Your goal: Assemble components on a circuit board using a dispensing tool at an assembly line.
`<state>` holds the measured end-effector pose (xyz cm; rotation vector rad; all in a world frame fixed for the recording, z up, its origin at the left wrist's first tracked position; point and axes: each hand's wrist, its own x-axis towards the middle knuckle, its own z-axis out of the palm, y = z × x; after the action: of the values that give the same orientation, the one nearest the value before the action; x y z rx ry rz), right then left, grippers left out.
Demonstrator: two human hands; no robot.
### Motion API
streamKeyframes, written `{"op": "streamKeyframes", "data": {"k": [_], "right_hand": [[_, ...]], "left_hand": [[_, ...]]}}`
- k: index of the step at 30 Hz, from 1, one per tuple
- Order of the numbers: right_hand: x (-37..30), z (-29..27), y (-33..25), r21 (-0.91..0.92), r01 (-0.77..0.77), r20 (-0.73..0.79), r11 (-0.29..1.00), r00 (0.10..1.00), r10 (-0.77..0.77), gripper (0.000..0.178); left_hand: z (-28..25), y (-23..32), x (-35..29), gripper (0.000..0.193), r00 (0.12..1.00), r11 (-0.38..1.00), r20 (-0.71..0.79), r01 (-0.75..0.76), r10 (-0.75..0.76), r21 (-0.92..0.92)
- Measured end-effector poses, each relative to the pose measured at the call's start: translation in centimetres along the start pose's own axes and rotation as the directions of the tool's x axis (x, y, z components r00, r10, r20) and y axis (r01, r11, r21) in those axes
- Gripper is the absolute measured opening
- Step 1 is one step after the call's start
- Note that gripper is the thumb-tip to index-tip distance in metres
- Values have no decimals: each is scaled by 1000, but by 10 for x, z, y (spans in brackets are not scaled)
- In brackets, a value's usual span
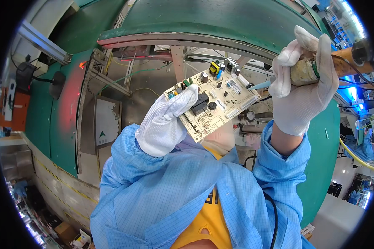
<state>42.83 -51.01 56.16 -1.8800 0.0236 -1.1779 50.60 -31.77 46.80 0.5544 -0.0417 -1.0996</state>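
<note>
My left hand (pixel 167 120), in a white mesh glove, grips a cream circuit board (pixel 220 99) by its left edge and holds it tilted in front of me. The board carries a yellow transformer, capacitors, black relays and white connectors. My right hand (pixel 306 85), also gloved, is closed around the worn tan handle of a tool (pixel 340 62). The tool's thin pale tip (pixel 259 86) reaches the board's right edge. Both sleeves are light blue.
A green conveyor belt (pixel 237 18) curves across the top and down the right side. Below it lie a metal frame (pixel 178 56) with wires and a grey metal plate (pixel 107 121). An orange box (pixel 13 108) sits far left. Another person in blue is at the right rim.
</note>
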Motion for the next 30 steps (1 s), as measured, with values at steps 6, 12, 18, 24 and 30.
{"op": "streamKeyframes", "data": {"k": [6,12,18,24,30], "right_hand": [[-2,-2,3,-2,-1,1,1000,1000,1,50],[-2,-10,10,317,-123,80,940,991,103,49],[-1,-22,15,593,-244,187,768,969,164,50],[7,-40,24,791,-364,323,492,931,168,54],[3,-65,40,877,-461,469,135,883,-30,76]], "left_hand": [[2,2,1,39,1000,1000,23,-4,3,15],[2,2,-1,39,1000,1000,27,4,-5,30],[-6,0,4,40,1000,1000,20,4,-4,-2],[-20,3,7,40,1000,998,8,-22,21,53],[-28,7,4,38,999,988,-4,-34,35,152]]}}
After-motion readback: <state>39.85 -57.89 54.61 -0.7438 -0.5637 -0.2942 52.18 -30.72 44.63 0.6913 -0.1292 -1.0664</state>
